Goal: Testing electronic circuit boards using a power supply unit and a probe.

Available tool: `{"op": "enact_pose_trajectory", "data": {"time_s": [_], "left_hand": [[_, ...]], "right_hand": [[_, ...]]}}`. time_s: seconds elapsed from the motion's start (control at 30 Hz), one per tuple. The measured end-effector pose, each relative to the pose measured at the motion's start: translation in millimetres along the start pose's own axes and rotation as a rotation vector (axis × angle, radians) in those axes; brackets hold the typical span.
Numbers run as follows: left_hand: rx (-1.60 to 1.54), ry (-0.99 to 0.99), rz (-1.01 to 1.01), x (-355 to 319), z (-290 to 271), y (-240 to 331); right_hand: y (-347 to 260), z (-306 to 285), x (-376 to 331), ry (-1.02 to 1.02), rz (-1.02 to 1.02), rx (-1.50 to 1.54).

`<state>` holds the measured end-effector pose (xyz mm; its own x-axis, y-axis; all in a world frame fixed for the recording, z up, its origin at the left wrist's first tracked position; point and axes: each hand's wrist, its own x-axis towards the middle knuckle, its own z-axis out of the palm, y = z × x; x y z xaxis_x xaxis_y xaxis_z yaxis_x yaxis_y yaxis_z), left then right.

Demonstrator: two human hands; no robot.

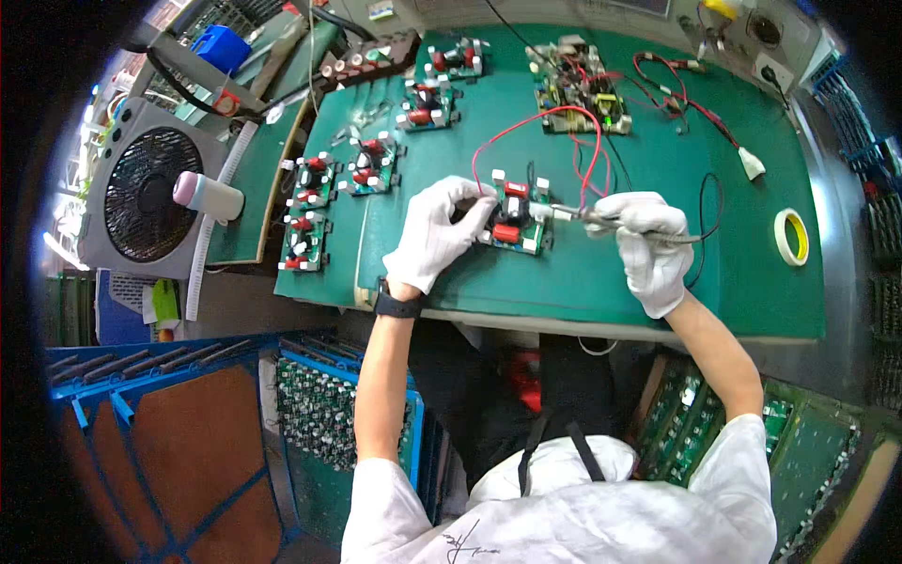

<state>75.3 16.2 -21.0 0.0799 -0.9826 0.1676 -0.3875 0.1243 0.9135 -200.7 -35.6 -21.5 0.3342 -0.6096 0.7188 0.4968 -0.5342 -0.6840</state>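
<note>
Both my hands wear white gloves. My left hand [434, 235] rests on the left side of a small green circuit board [515, 218] with red and white parts, fingers curled onto it and pinching a red wire [526, 120] near its edge. My right hand [648, 240] grips a slim metal probe tool [575, 215] whose tip touches the board's right side. A black cable [707, 211] runs from that tool. The board lies on the green bench mat [601, 273].
Several similar small boards [310, 211] lie in rows at the left and back. A larger circuit board [578, 85] with red leads sits at the back. A tape roll [794, 235] lies right. A grey fan [146, 193] stands left; blue racks of boards [324, 414] below.
</note>
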Motion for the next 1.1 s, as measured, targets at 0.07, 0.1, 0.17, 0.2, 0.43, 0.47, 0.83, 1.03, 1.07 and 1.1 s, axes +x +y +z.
{"op": "enact_pose_trajectory", "data": {"time_s": [0.07, 0.1, 0.17, 0.2, 0.43, 0.47, 0.83, 1.03, 1.07, 1.1], "left_hand": [[0.078, 0.001, 0.028, 1, 2, -6], [0.050, -0.012, -0.005, -4, 3, -7], [0.100, -0.012, 0.040, -6, 3, -12], [0.102, -0.015, 0.043, -6, 2, -13], [0.112, 0.023, 0.045, -3, 3, -12], [0.120, 0.016, 0.036, -1, 3, -11], [0.266, 0.084, 0.288, -4, 3, -5], [0.204, 0.030, 0.177, -10, 1, 0], [0.233, 0.031, 0.220, -9, 1, 0], [0.232, 0.033, 0.223, -8, 1, -1]], "right_hand": [[-2, -3, -6, -0.117, 0.014, -0.111], [-2, -4, -9, -0.243, 0.006, -0.212], [-2, 0, -12, -0.215, -0.037, -0.323], [-3, -1, -8, -0.268, -0.050, -0.401], [12, 0, -3, -0.295, -0.063, -0.451], [12, 1, -2, -0.295, -0.062, -0.453], [1, 9, -2, -0.289, -0.027, -0.547], [-3, 8, -3, -0.308, 0.001, -0.442], [-1, 8, -3, -0.284, 0.010, -0.429], [1, 8, -1, -0.287, 0.006, -0.432]]}}
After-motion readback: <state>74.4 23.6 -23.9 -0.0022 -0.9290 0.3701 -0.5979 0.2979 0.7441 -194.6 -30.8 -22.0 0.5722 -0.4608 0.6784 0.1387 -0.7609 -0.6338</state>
